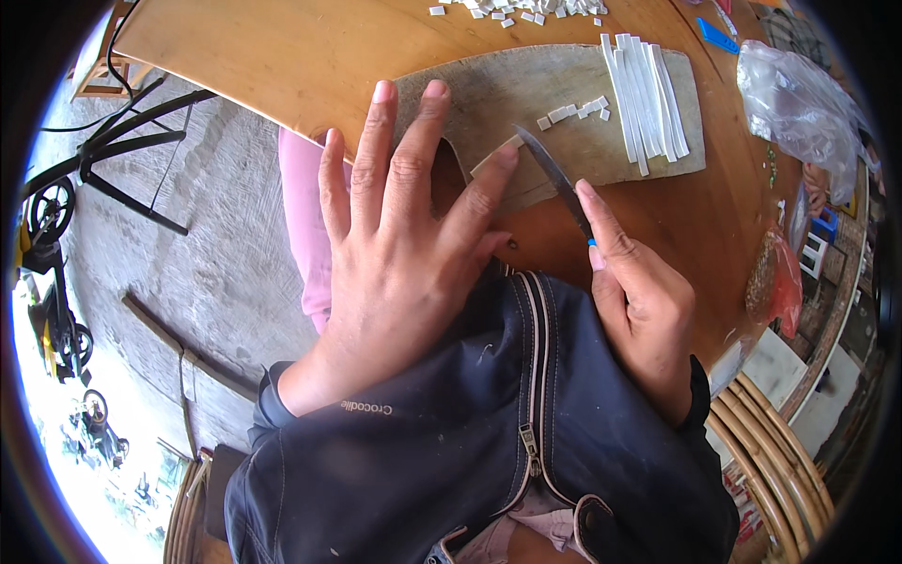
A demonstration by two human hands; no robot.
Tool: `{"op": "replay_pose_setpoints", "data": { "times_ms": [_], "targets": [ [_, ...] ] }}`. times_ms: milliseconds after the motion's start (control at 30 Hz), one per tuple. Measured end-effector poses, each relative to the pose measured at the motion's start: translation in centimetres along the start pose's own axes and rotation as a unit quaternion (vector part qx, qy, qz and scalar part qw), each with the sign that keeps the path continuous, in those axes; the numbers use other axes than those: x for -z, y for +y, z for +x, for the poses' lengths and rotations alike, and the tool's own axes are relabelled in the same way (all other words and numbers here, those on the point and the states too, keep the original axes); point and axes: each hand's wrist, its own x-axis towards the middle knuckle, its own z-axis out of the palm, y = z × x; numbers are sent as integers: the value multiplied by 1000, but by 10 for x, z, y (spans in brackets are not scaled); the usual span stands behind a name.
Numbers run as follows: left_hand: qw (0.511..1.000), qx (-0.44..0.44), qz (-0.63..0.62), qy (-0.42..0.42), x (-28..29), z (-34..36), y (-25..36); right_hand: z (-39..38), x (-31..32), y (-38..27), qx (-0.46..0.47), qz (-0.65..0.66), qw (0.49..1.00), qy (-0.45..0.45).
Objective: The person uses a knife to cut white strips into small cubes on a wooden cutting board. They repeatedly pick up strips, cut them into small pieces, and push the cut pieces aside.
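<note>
My left hand (pixel 409 221) is spread wide over the near-left part of a greyish cutting board (pixel 470 89). Its index fingertip presses on a narrow pale strip (pixel 487 163) lying there. In my right hand (pixel 639 287) is a small knife (pixel 561 180) with a dark blade and a bit of blue handle showing. The blade's tip is by the strip's far end, next to my left index fingertip. A few cut white pieces (pixel 562 114) sit on the board beyond the blade. Several long white strips (pixel 644 103) lie side by side at the board's right.
A heap of small white pieces (pixel 526 7) is at the wooden table's (pixel 244 47) far side. On the right are a blue-handled tool (pixel 717 36), a clear plastic bag (pixel 794 89) and a red bag (pixel 783 287). Another person's hand (pixel 814 183) shows at the far right.
</note>
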Motion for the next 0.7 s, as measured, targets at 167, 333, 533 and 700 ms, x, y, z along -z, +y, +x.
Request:
{"op": "replay_pose_setpoints", "data": {
  "times_ms": [167, 333, 533, 700],
  "targets": [
    [1000, 0, -8, 4, -1, 1, 0, 1, 0, -6, -25, -13, 999, -20],
    [1000, 0, -15, 10, -1, 1, -1, -3, -6, -5, -11, -67, 998, 3],
    [1000, 0, -15, 7, 1, 2, 0, 3, -11, -10, -19, -77, 997, 1],
    [1000, -8, -4, 9, 2, -4, -5, 0, -4, 8, 0, 10, 1000, 3]
  ]
}}
